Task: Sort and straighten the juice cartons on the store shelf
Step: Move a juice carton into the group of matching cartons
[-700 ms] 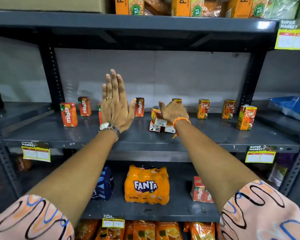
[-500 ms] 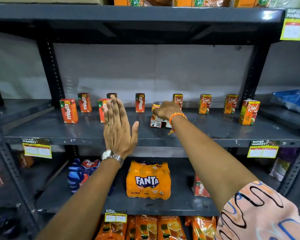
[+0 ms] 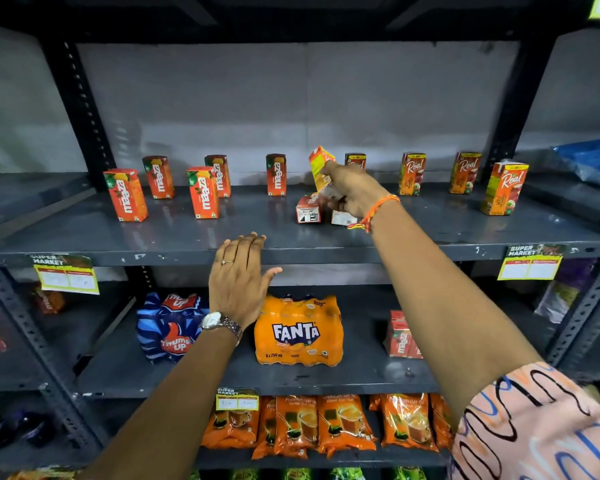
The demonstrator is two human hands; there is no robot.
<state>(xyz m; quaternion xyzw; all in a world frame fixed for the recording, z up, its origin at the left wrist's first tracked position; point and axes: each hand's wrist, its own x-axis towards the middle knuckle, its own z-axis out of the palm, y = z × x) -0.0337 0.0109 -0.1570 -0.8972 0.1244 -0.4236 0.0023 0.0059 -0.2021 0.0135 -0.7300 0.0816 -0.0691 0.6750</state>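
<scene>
Stood before a dark metal store shelf [image 3: 430, 233] against a grey wall, with upright Maaza cartons [image 3: 201, 192] ranged to the left and upright Real cartons [image 3: 465, 173] to the right. Held one orange juice carton [image 3: 321, 168] pinched in the right hand [image 3: 355, 192], lifted clear of the shelf near the middle, long axis tilted with its top leaning left and far; just below and nearer lay two toppled cartons [image 3: 309, 210] on their sides. Hovered the left hand [image 3: 239, 282], flat, fingers spread and empty, low at the shelf's near edge, so probably righted next by the right hand, the closer one.
</scene>
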